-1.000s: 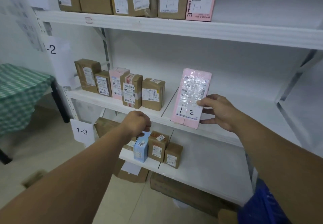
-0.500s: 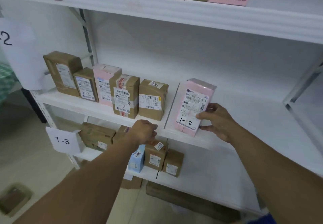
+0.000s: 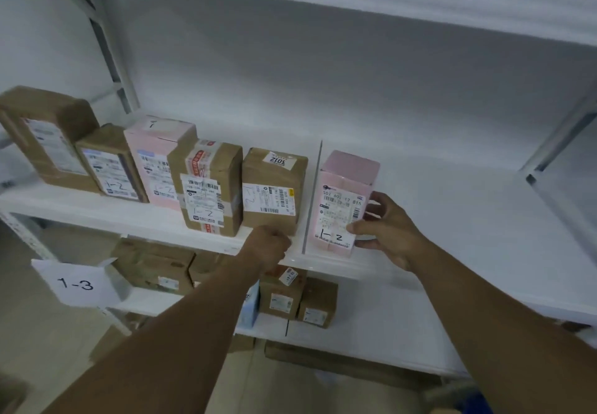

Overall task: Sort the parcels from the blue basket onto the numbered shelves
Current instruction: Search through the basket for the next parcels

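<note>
**Head view: tall pink cardboard parcel upright on white middle shelf, held by right hand**

At far left, a white paper tag handwritten "1-3" hangs at the shelving post below the middle shelf.

Five parcels stand in a close row along the left part of the middle shelf:
- large brown cardboard box
- smaller brown box marked "1-2"
- pale pink box
- brown box bound with red-printed tape, marked "1-2"
- brown box with a white top sticker

The left hand is at the front edge of the shelf, just below the last brown box. It is curled into a fist with nothing visible in it.

Right of a thin seam in the shelf board, the pink cardboard parcel stands upright near the front edge, apart from the row. Its white label faces the camera and reads "1-2" at the bottom.

The right hand grips the parcel from its right side. The thumb lies on the label face and the fingers are wrapped round the far side.

On the white lower shelf, small brown boxes stand partly hidden behind the left forearm.
</note>
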